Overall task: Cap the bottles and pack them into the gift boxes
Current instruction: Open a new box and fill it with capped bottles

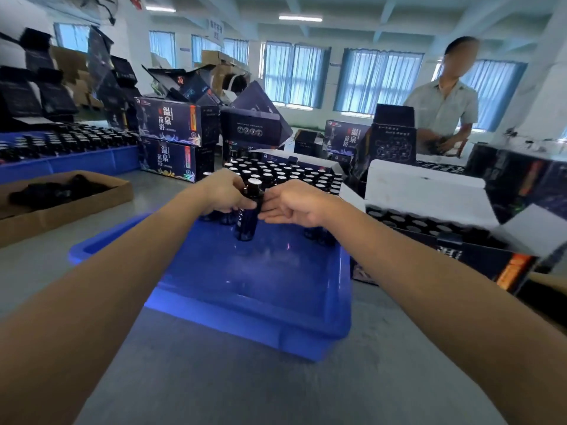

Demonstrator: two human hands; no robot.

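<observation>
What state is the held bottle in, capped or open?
Capped: a black cap sits on the bottle that the left hand grips and the right hand touches. Screwed tight or not, cannot tell.

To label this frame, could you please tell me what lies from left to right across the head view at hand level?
Cardboard tray → left hand → held bottle → right hand → open gift box of bottles.

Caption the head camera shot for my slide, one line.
Left hand grips a dark bottle at the blue tray, right hand touching it.
</observation>
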